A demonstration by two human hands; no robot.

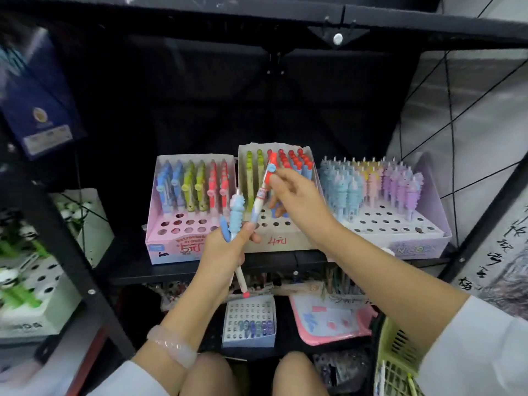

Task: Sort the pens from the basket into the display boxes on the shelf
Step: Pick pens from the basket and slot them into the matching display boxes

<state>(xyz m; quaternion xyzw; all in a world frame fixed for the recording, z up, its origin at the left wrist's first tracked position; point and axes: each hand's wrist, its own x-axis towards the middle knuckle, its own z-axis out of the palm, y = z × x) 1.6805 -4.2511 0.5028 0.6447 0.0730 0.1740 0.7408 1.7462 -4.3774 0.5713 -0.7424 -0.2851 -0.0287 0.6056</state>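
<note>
Right hand point(297, 195) fingers pinch the upper barrel of a red-capped pen point(264, 192), held slanted, cap up. Its lower end runs down to the left hand point(225, 250); can't tell if that hand also holds it. Left hand fingers are curled round a small bunch: a blue fuzzy-topped pen point(237, 217) and a plain blue one point(225, 228), with a white barrel sticking out below the fist.

Just behind the right fingers is the middle display box point(274, 241), red pens in its back right rows and green ones back left, front holes open. That looks like the match for the red pen, so it seems about to be slotted. Left of the fingers, the pink display box point(171, 250) has blue, green and red rows, front holes unfilled. Right of them, the lilac display box point(428, 247) is mostly full of pastel pens.

Basket point(397, 347) sits low, near the right elbow; contents barely visible. Judgement: well along, boxes largely stocked, at least three pens in hand left to place, maybe more in the basket.
</note>
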